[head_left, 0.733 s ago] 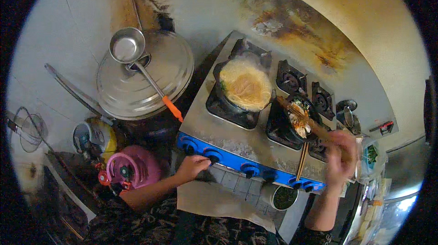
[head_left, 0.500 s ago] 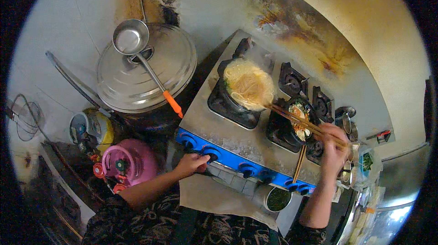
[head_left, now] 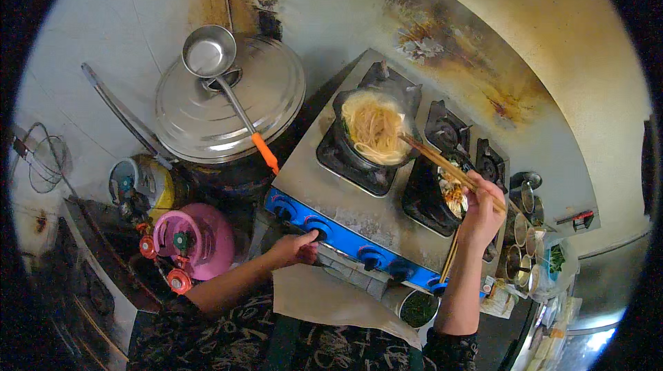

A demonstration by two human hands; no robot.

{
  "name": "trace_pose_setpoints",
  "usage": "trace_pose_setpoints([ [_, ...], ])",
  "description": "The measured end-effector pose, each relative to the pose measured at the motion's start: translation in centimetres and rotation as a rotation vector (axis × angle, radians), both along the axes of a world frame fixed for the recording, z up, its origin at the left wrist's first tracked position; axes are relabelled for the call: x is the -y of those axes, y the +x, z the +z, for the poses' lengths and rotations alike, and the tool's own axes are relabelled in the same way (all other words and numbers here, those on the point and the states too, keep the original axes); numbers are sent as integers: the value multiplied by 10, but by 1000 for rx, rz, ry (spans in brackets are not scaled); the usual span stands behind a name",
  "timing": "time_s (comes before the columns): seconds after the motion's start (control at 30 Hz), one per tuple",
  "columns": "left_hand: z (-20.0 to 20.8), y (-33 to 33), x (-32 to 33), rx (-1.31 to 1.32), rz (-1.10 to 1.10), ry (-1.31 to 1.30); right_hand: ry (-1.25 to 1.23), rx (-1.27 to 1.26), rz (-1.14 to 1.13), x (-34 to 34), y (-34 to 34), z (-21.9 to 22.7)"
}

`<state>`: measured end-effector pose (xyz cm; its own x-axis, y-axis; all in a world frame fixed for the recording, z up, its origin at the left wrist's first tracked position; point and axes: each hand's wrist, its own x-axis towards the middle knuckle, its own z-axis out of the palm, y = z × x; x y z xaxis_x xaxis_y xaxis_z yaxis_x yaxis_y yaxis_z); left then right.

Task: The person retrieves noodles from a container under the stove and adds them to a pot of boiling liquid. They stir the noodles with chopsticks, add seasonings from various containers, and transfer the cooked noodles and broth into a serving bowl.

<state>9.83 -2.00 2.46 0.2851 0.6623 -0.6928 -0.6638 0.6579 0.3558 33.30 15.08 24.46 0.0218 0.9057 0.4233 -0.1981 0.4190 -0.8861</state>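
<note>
My right hand (head_left: 483, 213) is closed round a pair of long wooden chopsticks (head_left: 442, 162). Their tips reach the right rim of a dark pot (head_left: 343, 137) full of pale noodles (head_left: 376, 129) in broth, which sits on the left burner. Between finger and thumb, my left hand (head_left: 295, 249) grips a black control knob (head_left: 318, 231) on the stove's blue front panel (head_left: 345, 243). Partly hidden behind my right hand is a second dark pot (head_left: 442, 208) with food in it. Another pair of chopsticks (head_left: 450, 257) leans near that pot.
Left of the stove (head_left: 304, 181) stands a big lidded pot (head_left: 183, 126) with an orange-handled ladle (head_left: 238, 108) across its lid. A pink gas cylinder (head_left: 214, 243) is below it. Metal containers (head_left: 514, 260) line the right side, and a bowl of chopped greens (head_left: 419, 309) sits at the front.
My right hand has moved a little left with the chopsticks. The noodles have shifted in the pot and lie more gathered. My left hand stays at the knob.
</note>
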Motion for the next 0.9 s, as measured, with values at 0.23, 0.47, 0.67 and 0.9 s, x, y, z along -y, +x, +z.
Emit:
trace_pose_setpoints([
  [0.23, 33, 2, -1, -612, -86, 223, 103, 78, 121, 1, -21, 25],
  [0.47, 50, 3, -1, -964, -167, 257, 203, 317, 179, 12, -46, 50],
  [0.67, 38, 6, -1, -1183, -95, 375, 180, 357, 203, 15, -46, 66],
  [0.9, 43, 9, -2, -1412, -96, 502, 190, 365, 210, 16, -39, 75],
])
